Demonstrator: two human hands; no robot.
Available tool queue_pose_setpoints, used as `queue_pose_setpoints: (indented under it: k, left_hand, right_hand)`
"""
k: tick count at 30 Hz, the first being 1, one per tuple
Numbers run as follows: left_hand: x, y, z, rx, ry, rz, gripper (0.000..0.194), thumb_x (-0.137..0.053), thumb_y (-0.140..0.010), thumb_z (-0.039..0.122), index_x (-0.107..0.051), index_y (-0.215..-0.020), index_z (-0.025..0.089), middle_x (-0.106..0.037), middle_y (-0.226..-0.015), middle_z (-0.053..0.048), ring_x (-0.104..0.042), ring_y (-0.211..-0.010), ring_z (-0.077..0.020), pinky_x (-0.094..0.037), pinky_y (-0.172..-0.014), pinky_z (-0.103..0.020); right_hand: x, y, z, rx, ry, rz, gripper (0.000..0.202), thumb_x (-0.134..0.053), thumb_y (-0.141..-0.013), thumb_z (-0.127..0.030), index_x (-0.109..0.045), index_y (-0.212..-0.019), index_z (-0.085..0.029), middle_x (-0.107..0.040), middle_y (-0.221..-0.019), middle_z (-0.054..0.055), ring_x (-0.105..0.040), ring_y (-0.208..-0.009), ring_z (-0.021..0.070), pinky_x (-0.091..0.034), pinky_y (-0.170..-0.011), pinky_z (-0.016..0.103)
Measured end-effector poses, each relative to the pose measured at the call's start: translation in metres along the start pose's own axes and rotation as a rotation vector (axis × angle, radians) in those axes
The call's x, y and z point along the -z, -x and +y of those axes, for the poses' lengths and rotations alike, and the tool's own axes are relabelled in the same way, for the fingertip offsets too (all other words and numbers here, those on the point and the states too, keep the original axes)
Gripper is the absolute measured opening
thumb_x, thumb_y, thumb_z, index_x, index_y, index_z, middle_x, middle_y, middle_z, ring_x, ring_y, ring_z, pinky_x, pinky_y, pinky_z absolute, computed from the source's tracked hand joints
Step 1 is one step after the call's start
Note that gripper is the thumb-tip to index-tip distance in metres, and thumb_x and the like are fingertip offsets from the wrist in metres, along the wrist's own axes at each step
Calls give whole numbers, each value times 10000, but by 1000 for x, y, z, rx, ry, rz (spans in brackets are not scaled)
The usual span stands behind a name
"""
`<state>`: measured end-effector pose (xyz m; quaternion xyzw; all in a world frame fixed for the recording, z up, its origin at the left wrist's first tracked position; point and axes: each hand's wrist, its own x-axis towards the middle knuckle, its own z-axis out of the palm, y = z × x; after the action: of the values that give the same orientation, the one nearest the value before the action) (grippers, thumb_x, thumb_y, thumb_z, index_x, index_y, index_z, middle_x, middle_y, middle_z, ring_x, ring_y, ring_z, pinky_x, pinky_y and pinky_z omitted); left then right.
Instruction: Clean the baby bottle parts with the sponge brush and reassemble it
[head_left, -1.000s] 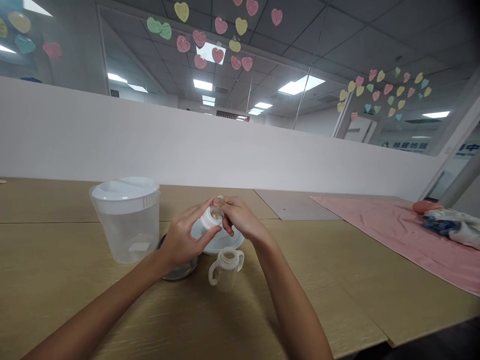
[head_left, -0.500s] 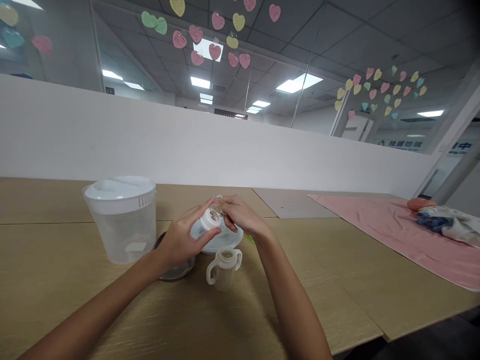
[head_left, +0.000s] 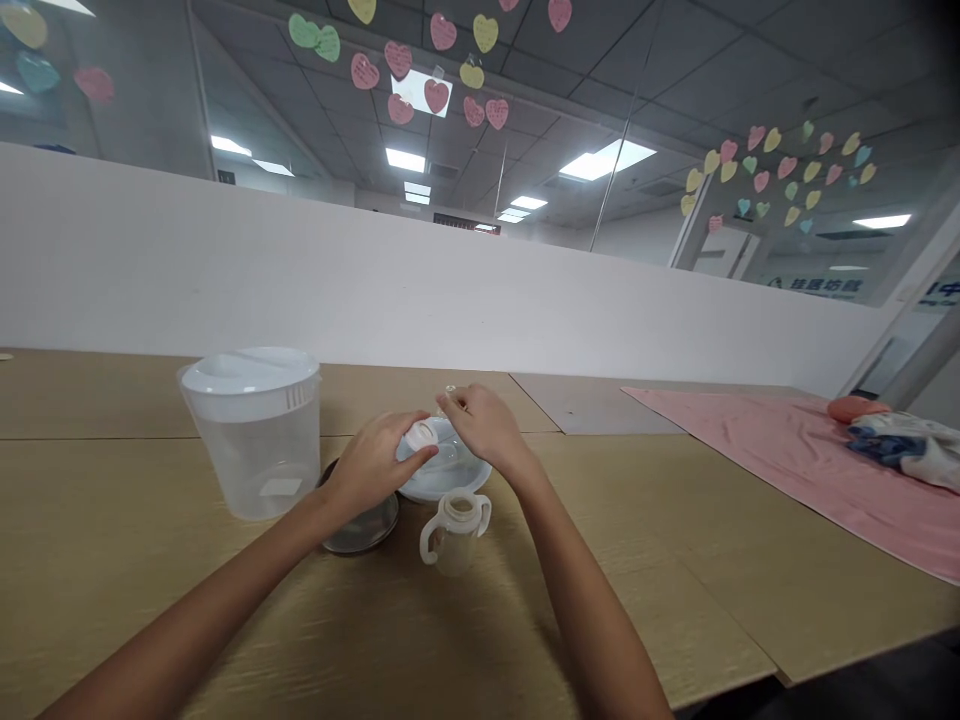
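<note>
Between the thumb and fingers of my left hand (head_left: 375,458) is a white bottle collar ring (head_left: 421,435), tilted over the bowl. Close on its right, my right hand (head_left: 480,425) pinches a small clear bottle teat (head_left: 450,391), mostly hidden by the fingers. Ring and teat are apart. Below both hands sits a pale, shallow bowl (head_left: 427,490) with something clear inside. In front of it a baby bottle (head_left: 455,545) with two white handles stands upright, its top uncapped. A dark round dish (head_left: 362,530) lies partly under my left wrist.
A tall translucent plastic pitcher (head_left: 259,450) with a white lid stands to the left. On the right a pink cloth (head_left: 750,440) covers the table (head_left: 637,560), with bunched fabric (head_left: 900,445) on it. A white low wall (head_left: 375,280) runs along the back.
The teat has come away from the collar ring: my right hand has moved slightly right with it. The ring has turned in my left hand. The view has shifted a little.
</note>
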<state>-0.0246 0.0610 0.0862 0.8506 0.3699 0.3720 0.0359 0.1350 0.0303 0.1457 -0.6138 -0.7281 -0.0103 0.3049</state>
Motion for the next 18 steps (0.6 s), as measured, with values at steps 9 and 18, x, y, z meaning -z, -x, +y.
queue_pose_setpoints:
  k: [9,18]
  left_hand:
    - [-31,10,-16,19,-182,-258,363,-496,-812,409,-619,-1059,173,-644,-1020,-101,-550,-1007,-273,-420,-866,-386]
    - [-37,13,-15,45,-181,-330,346,-409,-846,393,-621,-1013,175,-674,-966,-95,-594,-952,-253,-446,-814,-366]
  right_hand:
    - [-15,-8,19,-5,267,-374,259,-523,-806,-260,-627,-1005,-134,-668,-967,86,-594,-847,163,-373,-645,222]
    - [-45,-11,23,-25,382,-674,277,-714,-647,-222,-688,-901,-116,-694,-914,117,-634,-846,230,-444,-660,261]
